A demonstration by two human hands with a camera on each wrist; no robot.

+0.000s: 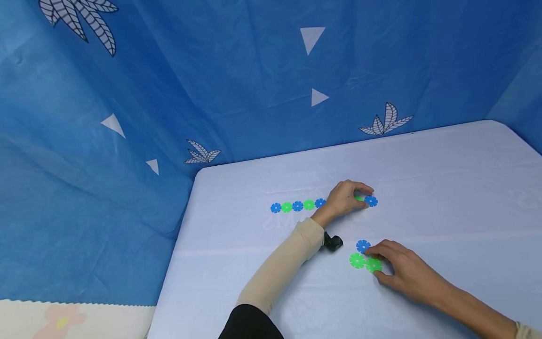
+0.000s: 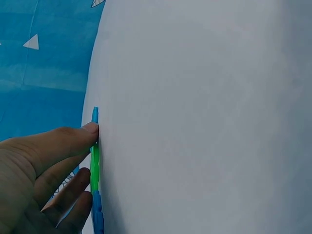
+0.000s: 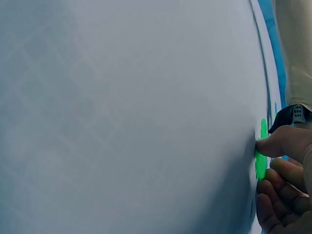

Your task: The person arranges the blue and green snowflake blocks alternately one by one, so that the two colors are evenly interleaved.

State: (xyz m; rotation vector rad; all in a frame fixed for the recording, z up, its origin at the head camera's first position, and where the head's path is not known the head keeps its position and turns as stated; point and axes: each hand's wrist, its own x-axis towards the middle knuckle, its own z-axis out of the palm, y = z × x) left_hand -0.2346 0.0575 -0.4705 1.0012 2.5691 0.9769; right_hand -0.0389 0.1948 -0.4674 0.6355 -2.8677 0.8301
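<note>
A row of notched plastic discs, blue and green by turns, lies flat on the table. Its left end is a blue disc, and part of the row is hidden under my left hand. With thumb and forefinger I pinch the blue end disc at the right of the row; a green disc shows beside it in the left wrist view. Nearer me, my right hand pinches a green disc between thumb and fingers. Close to it lie another green disc and a blue disc.
A white cloth covers the table, whose far edge meets a blue patterned curtain. The black device at my left wrist hangs between the row and the loose discs. Pale flowered fabric lies at lower left.
</note>
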